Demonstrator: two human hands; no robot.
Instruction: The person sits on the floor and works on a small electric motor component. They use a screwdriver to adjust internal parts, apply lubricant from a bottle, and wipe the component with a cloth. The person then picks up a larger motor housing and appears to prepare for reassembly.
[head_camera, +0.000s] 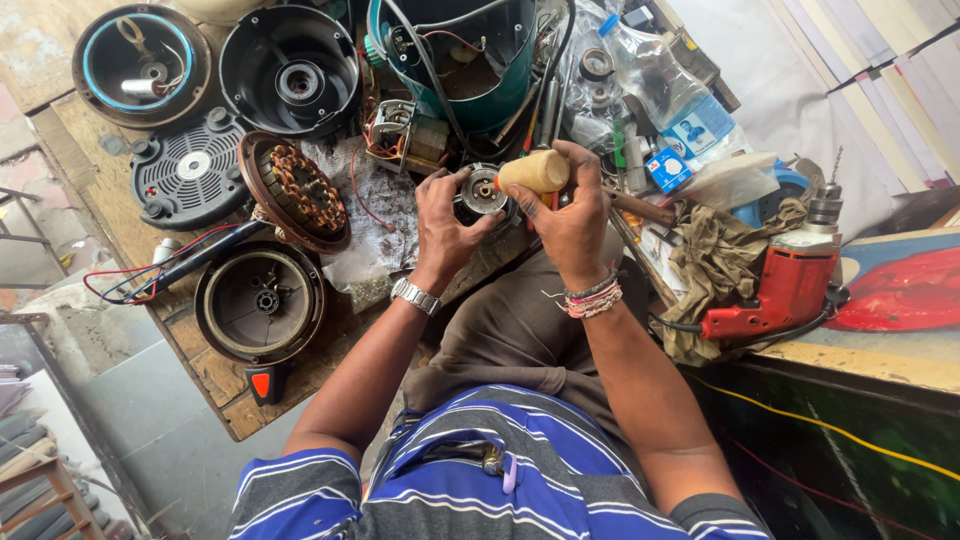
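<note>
Head view | left hand fingers grip round grey motor part | right hand fingers clasp wooden handle

A small repair workshop for electric motors and appliances.

Opened motor housings, a copper-wound stator, a vented black cover and loose red wires crowd the worn wooden surface. A red power drill, oily rags and screwdrivers lie alongside, the clutter of a working repair bench.
</note>
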